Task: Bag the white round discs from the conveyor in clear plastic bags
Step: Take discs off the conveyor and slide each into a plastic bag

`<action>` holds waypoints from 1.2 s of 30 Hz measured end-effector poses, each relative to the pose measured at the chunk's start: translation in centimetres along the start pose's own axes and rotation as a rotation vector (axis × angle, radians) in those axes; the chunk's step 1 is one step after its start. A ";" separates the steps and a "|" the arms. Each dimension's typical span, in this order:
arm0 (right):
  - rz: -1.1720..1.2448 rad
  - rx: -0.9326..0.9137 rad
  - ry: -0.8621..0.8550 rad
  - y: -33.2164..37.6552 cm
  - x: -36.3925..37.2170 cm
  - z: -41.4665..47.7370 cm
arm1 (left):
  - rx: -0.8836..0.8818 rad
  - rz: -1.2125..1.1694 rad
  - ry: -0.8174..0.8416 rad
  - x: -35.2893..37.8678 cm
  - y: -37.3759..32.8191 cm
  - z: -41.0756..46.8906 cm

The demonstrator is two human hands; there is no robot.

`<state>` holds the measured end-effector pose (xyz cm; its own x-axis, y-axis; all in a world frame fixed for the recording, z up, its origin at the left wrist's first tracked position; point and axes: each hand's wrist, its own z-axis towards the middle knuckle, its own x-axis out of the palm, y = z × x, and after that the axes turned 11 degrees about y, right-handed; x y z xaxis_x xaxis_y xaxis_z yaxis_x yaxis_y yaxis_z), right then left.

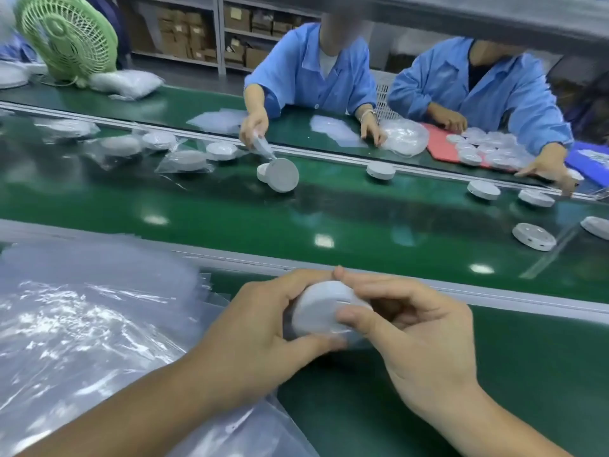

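At your fingertips (347, 316), curled round its rim, sits one white disc (324, 306) above the near bench (510, 374): left hand (263, 331) cradles it, right hand (428, 344) pinches its edge. It looks rigid, light and slick, so grip the rim. The clear bags (82, 324) lie left, conveyor (296, 219) beyond.

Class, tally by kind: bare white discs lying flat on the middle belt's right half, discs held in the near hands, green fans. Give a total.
Bare flat discs: 5
Held disc, in left hand and right hand: 1
Green fan: 1
Total: 7
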<state>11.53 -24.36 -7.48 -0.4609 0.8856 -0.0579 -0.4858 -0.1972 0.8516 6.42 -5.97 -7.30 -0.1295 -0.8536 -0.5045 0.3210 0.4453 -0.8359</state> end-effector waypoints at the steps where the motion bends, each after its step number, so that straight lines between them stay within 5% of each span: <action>1: 0.017 0.054 0.031 0.0 0.2 0.0 | 0.003 -0.019 -0.054 0.3 -0.1 0.0; 8: -0.151 0.227 0.152 0.3 0.6 0.5 | -0.011 -0.085 -0.178 0.4 -0.4 0.0; 12: -0.395 0.269 0.206 -0.9 -0.2 3.9 | -0.206 -0.098 -0.161 -0.8 -0.6 0.5; 17: -0.425 0.509 -0.076 -7.2 -3.0 13.2 | -0.258 0.567 0.110 -6.1 -2.5 -0.5; 20: -0.102 0.719 -0.240 -10.7 -5.0 19.1 | -0.255 0.637 0.206 -7.2 -3.3 -1.0; 23: -0.118 0.874 -0.106 -12.5 -5.4 20.9 | -0.181 0.638 0.150 -6.8 -2.7 -0.8; 29: -0.460 0.574 0.156 -8.0 0.7 15.1 | -0.167 -0.025 -0.239 -7.7 -1.1 0.7; 32: -0.495 0.357 0.535 -2.4 4.0 6.6 | -0.235 -0.425 -0.482 -8.5 -0.7 1.5; 34: -0.746 0.166 0.852 0.1 6.0 1.0 | -0.300 -0.672 -0.579 -9.5 -0.7 1.9; 36: -1.101 -0.067 0.962 0.4 8.7 -3.8 | -0.323 -0.938 -0.566 -10.2 -0.6 2.3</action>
<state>4.48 -18.35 -9.66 -0.1365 -0.0125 -0.9906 -0.9333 0.3369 0.1244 9.76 1.85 -1.16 0.2771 -0.8490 0.4499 0.0539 -0.4538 -0.8895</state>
